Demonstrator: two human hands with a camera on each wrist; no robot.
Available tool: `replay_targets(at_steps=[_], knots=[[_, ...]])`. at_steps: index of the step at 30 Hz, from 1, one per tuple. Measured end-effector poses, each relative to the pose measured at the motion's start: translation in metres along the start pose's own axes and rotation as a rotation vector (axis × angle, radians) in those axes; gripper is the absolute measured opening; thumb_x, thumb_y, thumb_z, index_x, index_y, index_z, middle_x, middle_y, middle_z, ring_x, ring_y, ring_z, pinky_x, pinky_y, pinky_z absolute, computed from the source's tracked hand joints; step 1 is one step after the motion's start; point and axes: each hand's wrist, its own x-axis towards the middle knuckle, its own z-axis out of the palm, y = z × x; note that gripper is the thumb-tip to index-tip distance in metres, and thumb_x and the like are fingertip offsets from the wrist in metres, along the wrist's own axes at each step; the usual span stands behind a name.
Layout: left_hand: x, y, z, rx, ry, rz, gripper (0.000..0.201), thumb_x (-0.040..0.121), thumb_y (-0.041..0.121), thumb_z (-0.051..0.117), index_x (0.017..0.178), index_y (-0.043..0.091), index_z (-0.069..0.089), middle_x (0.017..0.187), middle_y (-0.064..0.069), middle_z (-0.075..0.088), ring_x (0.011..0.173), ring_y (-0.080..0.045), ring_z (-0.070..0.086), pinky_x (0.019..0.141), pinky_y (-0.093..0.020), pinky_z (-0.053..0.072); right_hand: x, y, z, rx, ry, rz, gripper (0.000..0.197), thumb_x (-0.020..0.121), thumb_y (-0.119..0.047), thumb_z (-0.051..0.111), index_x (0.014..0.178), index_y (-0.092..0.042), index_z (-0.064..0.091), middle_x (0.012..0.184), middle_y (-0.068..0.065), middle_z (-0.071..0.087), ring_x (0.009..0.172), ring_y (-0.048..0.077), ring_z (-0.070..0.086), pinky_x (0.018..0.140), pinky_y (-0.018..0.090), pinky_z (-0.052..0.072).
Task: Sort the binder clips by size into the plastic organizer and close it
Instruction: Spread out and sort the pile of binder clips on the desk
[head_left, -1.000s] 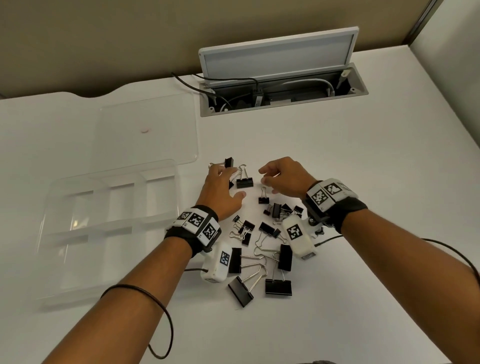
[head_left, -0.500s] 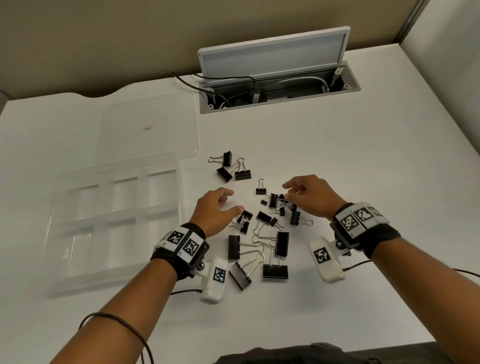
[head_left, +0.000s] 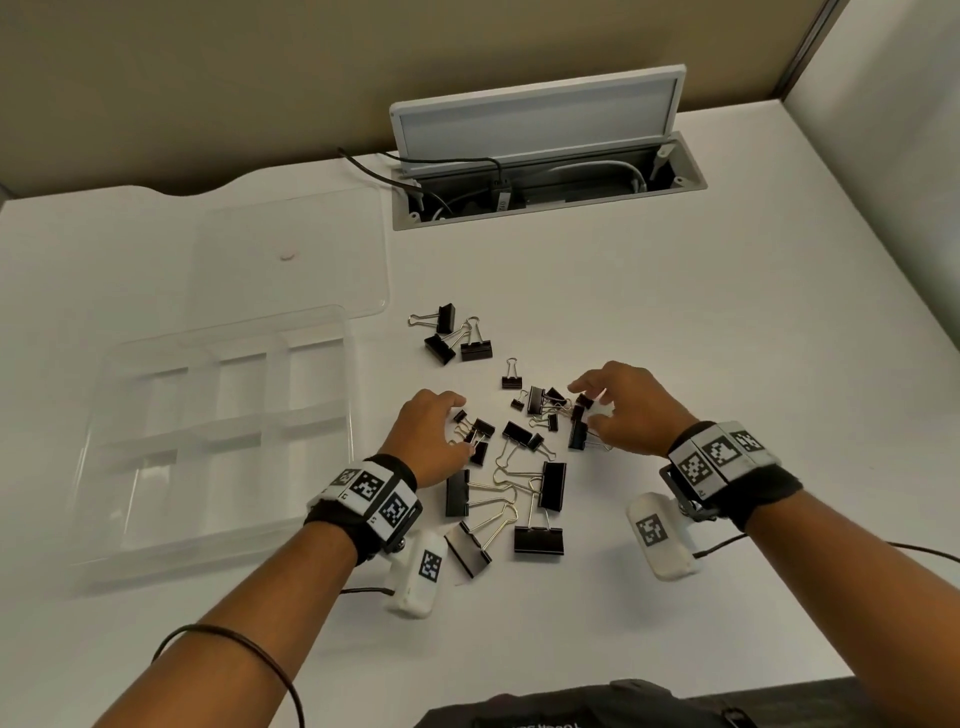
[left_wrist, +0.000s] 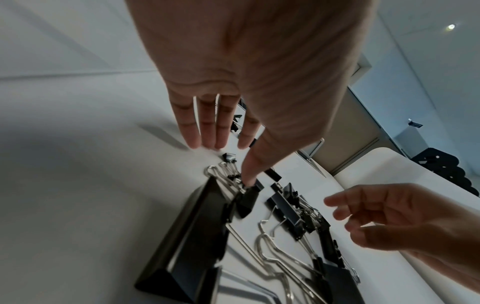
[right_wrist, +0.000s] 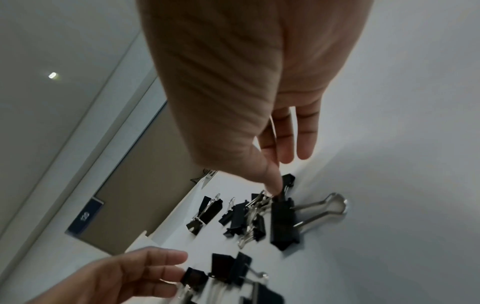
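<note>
Black binder clips of three sizes lie scattered mid-table. Several large clips (head_left: 538, 540) are nearest me, small clips (head_left: 519, 382) sit between my hands, and three medium clips (head_left: 457, 338) lie farther back. The clear plastic organizer (head_left: 348, 374) stands at the left, its compartments holding nothing, its lid (head_left: 291, 254) lying flat behind. My left hand (head_left: 460, 423) hovers with straight fingers, its thumb touching a small clip (left_wrist: 253, 188). My right hand (head_left: 584, 408) is over the right cluster, its thumb tip on a small clip (right_wrist: 279, 197). Neither hand holds anything.
An open cable box (head_left: 545, 182) with a raised flap and wires is set into the table's far side against the wall. A partition rises at the far right. A dark bag (head_left: 571, 706) lies at the table's near edge.
Both hands drew back toward me from the three far clips to the small clips in the middle of the pile. The clips have stayed where they were.
</note>
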Motion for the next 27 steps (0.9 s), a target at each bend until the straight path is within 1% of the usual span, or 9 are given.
replay_targets(at_steps=[4,6,10,14,16,19,23,25,27], knots=[[0.001,0.001,-0.001,0.004,-0.015,-0.014,0.06,0.077,0.014,0.069,0.132,0.02,0.047,0.127,-0.007,0.044,0.122,-0.021,0.047,0.103,-0.034,0.043,-0.005,-0.001,0.005,-0.166,-0.119,-0.032,0.032,0.077,-0.028,0.074,0.107,-0.025,0.065,0.1,-0.002,0.052,0.089,0.015,0.052,0.074,0.024,0.039],[0.0,0.002,-0.003,-0.001,-0.003,-0.006,0.058,0.077,0.008,0.066,0.131,0.019,0.047,0.124,-0.006,0.044,0.119,-0.019,0.048,0.098,-0.029,0.043,-0.004,-0.001,0.014,-0.241,-0.111,-0.045,0.032,0.076,-0.034,0.074,0.106,-0.026,0.065,0.096,-0.002,0.051,0.09,0.017,0.052,0.074,0.025,0.039],[-0.009,0.001,-0.01,0.0,0.009,0.025,0.047,0.071,0.002,0.061,0.114,0.019,0.054,0.108,0.0,0.044,0.103,-0.015,0.05,0.083,-0.025,0.045,0.001,-0.001,0.022,-0.219,-0.022,-0.08,0.022,0.077,-0.028,0.069,0.098,-0.022,0.069,0.095,0.001,0.059,0.09,0.021,0.058,0.07,0.026,0.042],[-0.02,-0.003,-0.009,0.047,-0.045,0.06,0.041,0.069,0.006,0.062,0.106,0.022,0.054,0.103,0.0,0.047,0.094,-0.014,0.049,0.075,-0.023,0.042,0.002,0.001,0.021,-0.132,0.015,-0.035,0.024,0.074,-0.02,0.067,0.098,-0.02,0.066,0.092,0.001,0.052,0.082,0.02,0.052,0.068,0.027,0.036],[-0.02,-0.003,-0.009,0.038,-0.001,0.066,0.041,0.072,0.009,0.064,0.109,0.022,0.053,0.104,0.001,0.046,0.094,-0.012,0.048,0.076,-0.022,0.041,0.003,0.001,0.019,-0.055,0.022,-0.021,0.02,0.075,-0.015,0.066,0.094,-0.018,0.065,0.09,0.0,0.051,0.081,0.019,0.052,0.067,0.025,0.037],[-0.013,0.003,-0.008,0.041,0.047,0.087,0.042,0.076,0.014,0.067,0.113,0.022,0.051,0.106,0.002,0.044,0.097,-0.012,0.048,0.081,-0.023,0.044,0.005,0.0,0.017,0.101,0.051,-0.001,0.01,0.078,-0.009,0.063,0.083,-0.015,0.069,0.086,0.0,0.058,0.074,0.011,0.053,0.061,0.014,0.038],[-0.001,0.01,-0.002,0.114,0.011,0.105,0.049,0.075,0.02,0.067,0.12,0.023,0.049,0.115,0.0,0.043,0.113,-0.018,0.045,0.094,-0.034,0.047,0.008,-0.006,0.015,0.225,0.032,0.028,0.021,0.08,0.001,0.054,0.083,-0.012,0.07,0.08,0.002,0.067,0.066,0.008,0.055,0.054,0.007,0.041],[0.002,0.017,0.002,0.172,0.009,0.131,0.048,0.076,0.029,0.068,0.121,0.024,0.05,0.119,0.0,0.045,0.116,-0.018,0.042,0.097,-0.036,0.045,0.01,-0.012,0.017,0.228,0.015,0.016,0.019,0.082,-0.001,0.054,0.084,-0.012,0.069,0.08,-0.001,0.066,0.067,0.006,0.056,0.054,0.006,0.042],[0.006,0.026,0.008,0.253,0.029,0.187,0.047,0.078,0.041,0.067,0.119,0.025,0.053,0.118,0.002,0.048,0.115,-0.018,0.042,0.098,-0.036,0.042,0.013,-0.015,0.017,0.229,0.028,0.025,0.02,0.082,-0.001,0.053,0.088,-0.011,0.069,0.084,0.003,0.068,0.07,0.01,0.057,0.057,0.01,0.042]])
